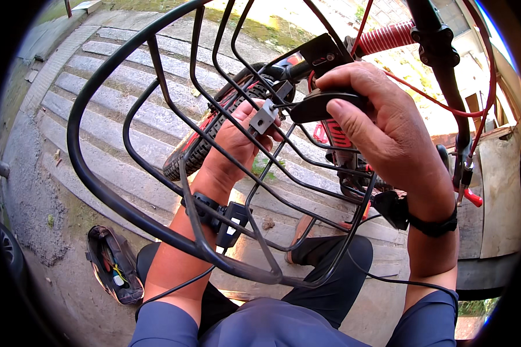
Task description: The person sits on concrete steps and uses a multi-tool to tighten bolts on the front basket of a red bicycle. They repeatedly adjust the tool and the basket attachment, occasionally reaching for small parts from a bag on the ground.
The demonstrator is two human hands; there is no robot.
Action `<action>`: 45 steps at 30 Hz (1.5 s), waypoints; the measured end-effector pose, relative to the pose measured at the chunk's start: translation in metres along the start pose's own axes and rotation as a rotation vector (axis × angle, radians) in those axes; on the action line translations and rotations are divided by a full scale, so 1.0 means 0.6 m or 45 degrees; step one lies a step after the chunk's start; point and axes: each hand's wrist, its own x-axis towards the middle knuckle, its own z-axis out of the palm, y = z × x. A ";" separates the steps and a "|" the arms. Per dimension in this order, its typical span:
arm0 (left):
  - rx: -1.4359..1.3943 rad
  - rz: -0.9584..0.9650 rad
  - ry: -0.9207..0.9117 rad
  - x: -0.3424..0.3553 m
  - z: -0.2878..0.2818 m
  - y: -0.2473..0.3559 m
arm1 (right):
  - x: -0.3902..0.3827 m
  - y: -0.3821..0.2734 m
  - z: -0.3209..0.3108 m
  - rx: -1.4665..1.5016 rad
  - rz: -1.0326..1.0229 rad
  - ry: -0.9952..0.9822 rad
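A black wire bicycle basket (127,214) fills the middle of the view, mounted at the front of a red and black bicycle (388,37). My left hand (234,144) reaches under the basket wires and pinches a small grey metal clamp piece (264,117) at the basket's back. My right hand (382,124) is inside the basket and grips the black handle of a tool (315,106) whose tip points at that clamp. The black mounting bracket (321,55) sits just above. The front tyre (205,141) shows behind my left hand.
Stone steps (98,92) lie beyond the basket. An open tool pouch (113,266) rests on the ground at lower left. Red brake cables (428,98) and the black handlebar stem (440,52) run at the right. My knees are below.
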 end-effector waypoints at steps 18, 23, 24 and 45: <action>0.009 0.007 -0.006 -0.002 0.002 0.004 | 0.005 0.019 -0.008 -0.031 0.222 0.063; 0.007 0.016 -0.029 -0.003 -0.004 0.001 | 0.014 -0.005 -0.014 0.050 0.531 -0.023; 0.009 0.021 -0.040 -0.002 -0.003 0.000 | 0.012 0.003 -0.010 0.103 0.338 0.057; -0.046 0.000 -0.061 0.000 -0.009 0.000 | 0.009 0.003 -0.002 -0.402 -0.288 0.136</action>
